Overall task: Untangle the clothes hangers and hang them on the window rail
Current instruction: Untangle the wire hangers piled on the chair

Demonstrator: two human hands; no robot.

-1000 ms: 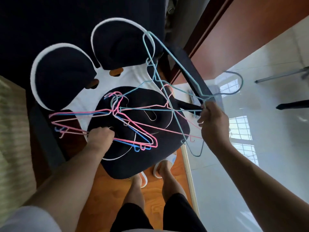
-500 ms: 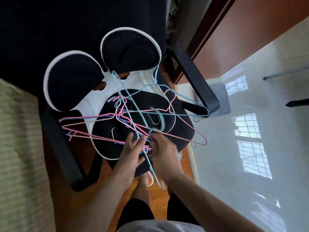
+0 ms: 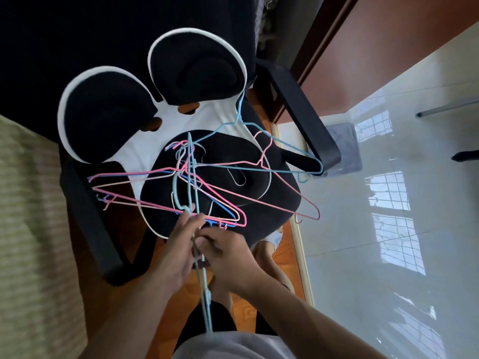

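A tangle of thin wire hangers [image 3: 207, 193], pink, blue, teal and white, lies on the black seat of a chair [image 3: 274, 203]. One teal hanger [image 3: 193, 182] stands edge-on, running from the pile down toward my body. My left hand [image 3: 178, 244] and my right hand [image 3: 225, 252] meet at the seat's front edge, and both pinch this teal hanger's wire. Another teal hanger [image 3: 259, 156] lies flat, its hook toward the backrest. The window rail is out of view.
The chair has a black and white two-lobed backrest [image 3: 108, 120] and black armrests [image 3: 305, 117] on both sides. A striped mat [image 3: 31, 229] lies to the left, glossy white floor tiles [image 3: 388, 242] to the right. My bare feet [image 3: 269, 255] stand under the seat front.
My right hand brought the raised teal hanger down from the right armrest to the seat front. My left hand left the pile's left side and joined it on that hanger.
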